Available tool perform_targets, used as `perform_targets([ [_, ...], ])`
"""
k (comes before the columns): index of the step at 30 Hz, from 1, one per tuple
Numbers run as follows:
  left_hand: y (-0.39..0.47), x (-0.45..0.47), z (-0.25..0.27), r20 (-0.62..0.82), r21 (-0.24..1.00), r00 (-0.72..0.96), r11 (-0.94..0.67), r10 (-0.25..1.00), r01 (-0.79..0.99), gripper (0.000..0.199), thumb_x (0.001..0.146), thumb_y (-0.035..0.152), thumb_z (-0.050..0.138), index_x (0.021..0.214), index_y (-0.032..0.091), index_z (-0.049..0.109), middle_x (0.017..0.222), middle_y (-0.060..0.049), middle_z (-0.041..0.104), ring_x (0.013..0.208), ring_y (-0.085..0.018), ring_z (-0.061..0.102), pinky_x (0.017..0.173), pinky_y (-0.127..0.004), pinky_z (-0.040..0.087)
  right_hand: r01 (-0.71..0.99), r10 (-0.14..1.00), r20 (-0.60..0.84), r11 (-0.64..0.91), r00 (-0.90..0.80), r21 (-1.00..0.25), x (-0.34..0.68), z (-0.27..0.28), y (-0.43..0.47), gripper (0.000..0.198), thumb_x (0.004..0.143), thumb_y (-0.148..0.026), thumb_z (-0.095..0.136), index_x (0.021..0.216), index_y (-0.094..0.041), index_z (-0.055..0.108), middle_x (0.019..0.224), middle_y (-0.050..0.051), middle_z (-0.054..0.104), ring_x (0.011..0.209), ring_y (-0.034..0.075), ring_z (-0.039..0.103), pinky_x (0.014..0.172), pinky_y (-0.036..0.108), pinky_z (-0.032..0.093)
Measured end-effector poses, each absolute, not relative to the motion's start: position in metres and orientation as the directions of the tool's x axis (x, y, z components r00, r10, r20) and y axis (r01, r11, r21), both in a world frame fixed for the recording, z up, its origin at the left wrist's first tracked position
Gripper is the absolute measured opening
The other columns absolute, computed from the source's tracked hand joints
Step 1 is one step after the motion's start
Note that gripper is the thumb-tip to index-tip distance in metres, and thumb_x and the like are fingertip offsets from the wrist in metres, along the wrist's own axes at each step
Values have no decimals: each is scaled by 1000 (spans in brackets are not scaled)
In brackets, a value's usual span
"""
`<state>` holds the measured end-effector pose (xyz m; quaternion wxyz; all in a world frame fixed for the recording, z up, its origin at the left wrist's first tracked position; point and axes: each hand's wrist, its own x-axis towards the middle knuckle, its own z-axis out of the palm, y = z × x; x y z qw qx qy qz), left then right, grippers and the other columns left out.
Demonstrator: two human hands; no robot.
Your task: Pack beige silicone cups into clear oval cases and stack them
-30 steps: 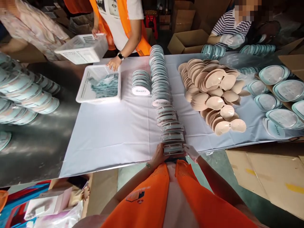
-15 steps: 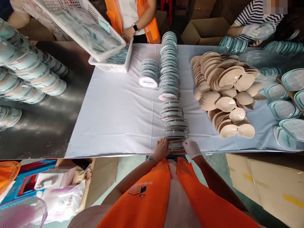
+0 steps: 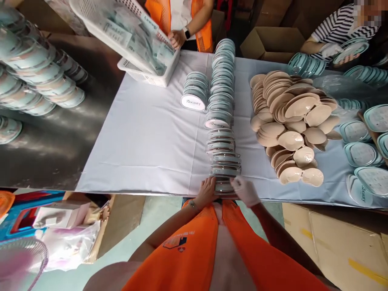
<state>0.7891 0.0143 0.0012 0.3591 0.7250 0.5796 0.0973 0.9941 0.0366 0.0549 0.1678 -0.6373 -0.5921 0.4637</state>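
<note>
My bare left hand (image 3: pixel 206 189) has its fingers curled over the left end of the nearest oval pale-green case (image 3: pixel 223 186), at the table's front edge. At that case's right end is my right hand (image 3: pixel 245 190), in a white glove and slightly blurred. Its fingers are pinched together by the corner; whether anything thin is between them is hidden. Ahead of both hands stretches a row of similar cases (image 3: pixel 222 87) with clear plastic covers, one showing a "beauty" label. A shorter row (image 3: pixel 194 91) stands just left of it.
Beige bra-shaped cups (image 3: pixel 291 117) lie heaped to the right, with more cases (image 3: pixel 363 153) beyond. Tilted white baskets (image 3: pixel 145 76) stand back left; case stacks (image 3: pixel 36 68) fill the far left. A person in an orange vest (image 3: pixel 203 24) and one in stripes (image 3: pixel 333 24) are opposite.
My right hand has shifted slightly up and right at the case's end, while my left stays on it. Across the table, the upper basket has tilted further towards me. The view has turned a little.
</note>
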Motion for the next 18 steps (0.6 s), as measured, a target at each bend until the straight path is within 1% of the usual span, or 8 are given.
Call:
perform_targets([
  [2, 10, 779, -2, -264, 687, 285, -28, 921, 726, 79, 71, 28, 89, 138, 21, 49, 141, -18, 56, 132, -39, 53, 109, -54, 44, 484, 907, -407, -312, -104, -818, 1021, 44, 38, 24, 86, -45, 65, 87, -21, 68, 68, 1, 64, 61, 15, 55, 59, 25, 43],
  [3, 8, 774, -4, -263, 712, 264, 2, 928, 703, 83, 69, 27, 90, 140, 21, 48, 143, -18, 55, 133, -39, 53, 111, -55, 44, 420, 901, -418, -337, -117, -843, 1031, 38, 39, 25, 78, -44, 70, 87, -21, 66, 66, -1, 60, 60, 15, 51, 58, 25, 41],
  [6, 2, 764, -15, -289, 779, 220, 95, 932, 620, 77, 71, 24, 88, 138, 21, 49, 138, -15, 57, 132, -36, 56, 113, -55, 46, 299, 869, -475, -421, -137, -856, 1041, 19, 37, 35, 62, -47, 74, 84, -23, 61, 65, -3, 51, 59, 14, 46, 55, 27, 40],
  [9, -1, 763, -24, -288, 837, 256, 112, 923, 536, 73, 72, 17, 83, 138, 21, 52, 136, -13, 55, 128, -31, 60, 112, -49, 50, 245, 791, -598, -559, -129, -792, 1040, 9, 32, 44, 58, -56, 74, 82, -24, 57, 66, -3, 49, 58, 15, 45, 51, 29, 42],
  [11, -2, 765, -28, -274, 846, 268, 99, 923, 523, 75, 70, 12, 80, 139, 22, 53, 139, -13, 52, 128, -31, 60, 112, -48, 50, 259, 757, -635, -589, -156, -765, 1044, 7, 31, 44, 59, -58, 72, 81, -24, 56, 66, -3, 48, 58, 15, 45, 50, 30, 43],
  [14, -2, 769, -31, -280, 837, 263, 101, 923, 538, 76, 67, 7, 77, 138, 21, 55, 137, -13, 50, 123, -30, 62, 111, -47, 52, 441, 752, -616, -482, -235, -757, 1056, 12, 39, 34, 74, -55, 65, 76, -24, 52, 62, -3, 48, 57, 16, 47, 53, 28, 40],
  [16, -2, 771, -31, -284, 831, 259, 102, 923, 547, 75, 66, 5, 77, 136, 21, 56, 135, -12, 49, 121, -29, 62, 111, -47, 52, 634, 735, -598, -303, -319, -711, 1059, 18, 49, 30, 85, -46, 61, 68, -23, 50, 59, 0, 52, 58, 17, 50, 59, 29, 38],
  [18, -2, 774, -31, -282, 826, 260, 96, 924, 555, 73, 66, 6, 78, 134, 22, 57, 134, -11, 49, 120, -28, 62, 111, -47, 53, 736, 712, -576, -124, -402, -665, 1050, 26, 58, 35, 88, -34, 62, 58, -22, 49, 60, 5, 56, 63, 20, 56, 66, 31, 39],
])
